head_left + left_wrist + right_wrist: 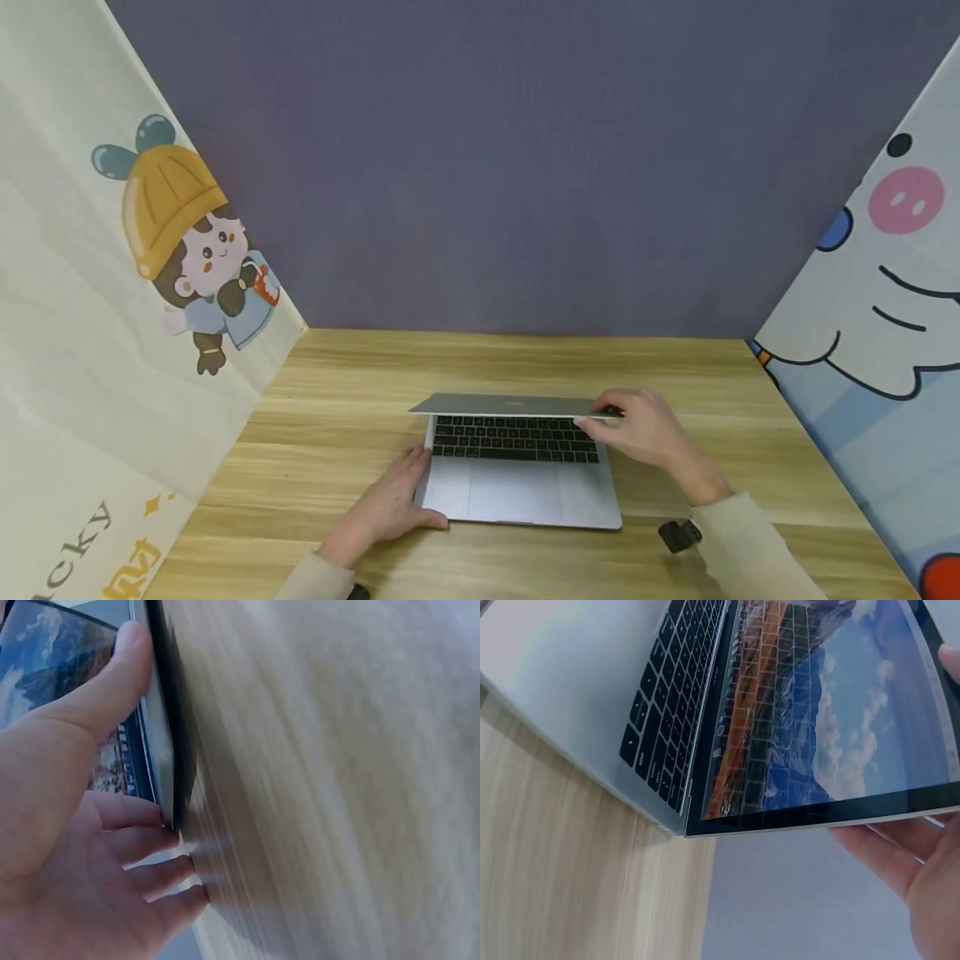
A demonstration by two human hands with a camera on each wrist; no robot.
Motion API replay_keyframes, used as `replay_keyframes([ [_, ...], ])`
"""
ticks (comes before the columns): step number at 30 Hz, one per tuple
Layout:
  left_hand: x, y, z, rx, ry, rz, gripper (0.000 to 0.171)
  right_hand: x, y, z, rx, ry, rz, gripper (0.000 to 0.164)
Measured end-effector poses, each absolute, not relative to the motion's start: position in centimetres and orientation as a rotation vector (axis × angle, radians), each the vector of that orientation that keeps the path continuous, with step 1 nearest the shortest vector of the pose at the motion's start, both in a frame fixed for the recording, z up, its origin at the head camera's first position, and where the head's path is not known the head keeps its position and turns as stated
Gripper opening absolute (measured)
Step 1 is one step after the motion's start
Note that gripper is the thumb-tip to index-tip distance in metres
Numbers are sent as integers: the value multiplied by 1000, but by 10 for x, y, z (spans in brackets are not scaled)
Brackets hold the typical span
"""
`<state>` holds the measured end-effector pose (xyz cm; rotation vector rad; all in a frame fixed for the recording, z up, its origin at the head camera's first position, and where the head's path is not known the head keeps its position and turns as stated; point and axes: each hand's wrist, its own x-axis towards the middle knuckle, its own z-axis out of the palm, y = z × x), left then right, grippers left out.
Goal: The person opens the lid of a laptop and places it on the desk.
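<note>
A silver laptop with a black keyboard lies on the wooden table, its lid partly raised and leaning forward over the keys. My left hand rests against its front left corner, thumb along the front edge and fingers along the left side. Up at the lid's right corner, my right hand pinches the edge between thumb and fingers. The right wrist view shows the lit screen with a mountain and sky picture, fingers behind the lid and part of the thumb in front.
Bare wooden tabletop surrounds the laptop. A grey-purple panel stands at the back. Cartoon-printed white sheets stand at the left and the right.
</note>
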<state>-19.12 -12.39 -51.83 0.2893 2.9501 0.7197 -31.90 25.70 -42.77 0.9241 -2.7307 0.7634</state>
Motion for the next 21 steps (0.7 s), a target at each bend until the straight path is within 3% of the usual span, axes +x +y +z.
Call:
replay_keyframes([
  [8, -192, -125, -518, 320, 2950, 680, 120, -324, 252, -424, 856, -2680, 746, 34],
  [21, -189, -123, -509, 302, 2916, 693, 120, -335, 244, -410, 739, -2730, 778, 50],
])
